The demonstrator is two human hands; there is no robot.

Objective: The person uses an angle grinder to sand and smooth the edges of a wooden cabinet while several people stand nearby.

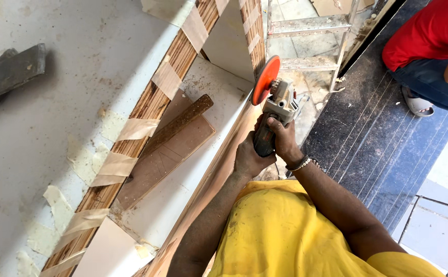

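Grinder (274,110) clamped by left hand (248,156) and right hand (283,139); orange disc (265,79) at 12 o'clock, against wooden frame (252,31).

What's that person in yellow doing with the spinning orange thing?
A person in a yellow shirt holds a grey angle grinder with a round orange disc in both hands. The left hand and the right hand wrap its dark handle, and the disc sits at the edge of a long wooden-striped frame with strips of beige tape. A speckled brown stick lies on a flat brown board inside. Another person in a red shirt crouches nearby.
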